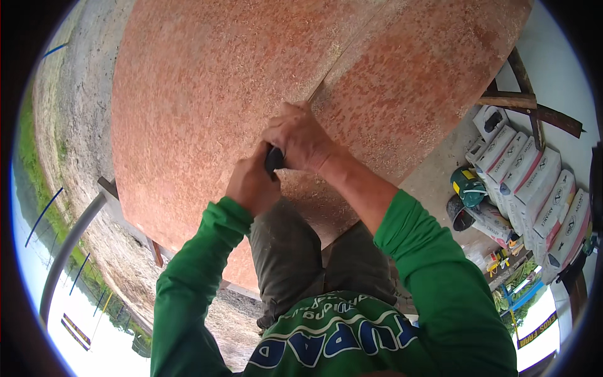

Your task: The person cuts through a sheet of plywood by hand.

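A large reddish-brown board [207, 94] with a mottled face spreads out before me, strewn with pale sawdust and shavings. My left hand [251, 182] is closed round a black-handled tool [274, 160] at the board's near part. Just ahead and to the right, my right hand [298, 138] is closed too, its fingers curled over the front of the same tool. My hands hide most of the tool, so its exact kind does not show. From the right fingers a narrow dark slit [321, 85] runs across the board toward the far right.
Several stacked white sacks [524, 182] stand along the right wall, with a green-and-black object [468, 186] and a black bucket [460, 212] beside them. Wooden beams [534, 110] jut out at the right. A grey curved pipe [69, 245] rises at the left, near gravelly ground.
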A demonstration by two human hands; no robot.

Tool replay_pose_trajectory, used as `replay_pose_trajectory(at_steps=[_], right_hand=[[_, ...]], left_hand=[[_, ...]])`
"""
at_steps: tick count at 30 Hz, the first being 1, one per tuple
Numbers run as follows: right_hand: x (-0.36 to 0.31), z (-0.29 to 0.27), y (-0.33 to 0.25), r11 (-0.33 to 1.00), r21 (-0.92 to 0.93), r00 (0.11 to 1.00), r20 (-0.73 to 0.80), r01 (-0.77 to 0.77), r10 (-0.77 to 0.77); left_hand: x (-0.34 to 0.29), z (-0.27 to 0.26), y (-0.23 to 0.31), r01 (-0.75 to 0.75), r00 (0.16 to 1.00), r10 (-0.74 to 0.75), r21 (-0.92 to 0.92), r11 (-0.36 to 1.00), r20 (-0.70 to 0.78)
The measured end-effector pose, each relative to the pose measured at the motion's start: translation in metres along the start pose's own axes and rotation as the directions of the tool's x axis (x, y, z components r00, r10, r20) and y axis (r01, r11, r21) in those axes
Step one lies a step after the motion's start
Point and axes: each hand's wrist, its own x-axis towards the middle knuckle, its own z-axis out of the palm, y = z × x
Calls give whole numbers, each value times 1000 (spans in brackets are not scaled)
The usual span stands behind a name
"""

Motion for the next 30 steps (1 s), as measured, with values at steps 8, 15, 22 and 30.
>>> replay_pose_trajectory(at_steps=[8,15,22,30], right_hand=[[-29,15,-87,993,114,999,-32,33,-30],[-26,23,-80,992,62,991,-78,110,-105],[-11,10,5,995,96,999,21,34,-36],[-35,18,-132,992,64,994,21,104,-106]], left_hand=[[-89,-32,-3,131,987,-123,-75,988,105],[-87,-31,-8,110,991,-109,-13,994,83],[-1,-1,4,121,986,-116,-41,992,123],[-134,-53,3,210,975,-201,-103,972,93]])
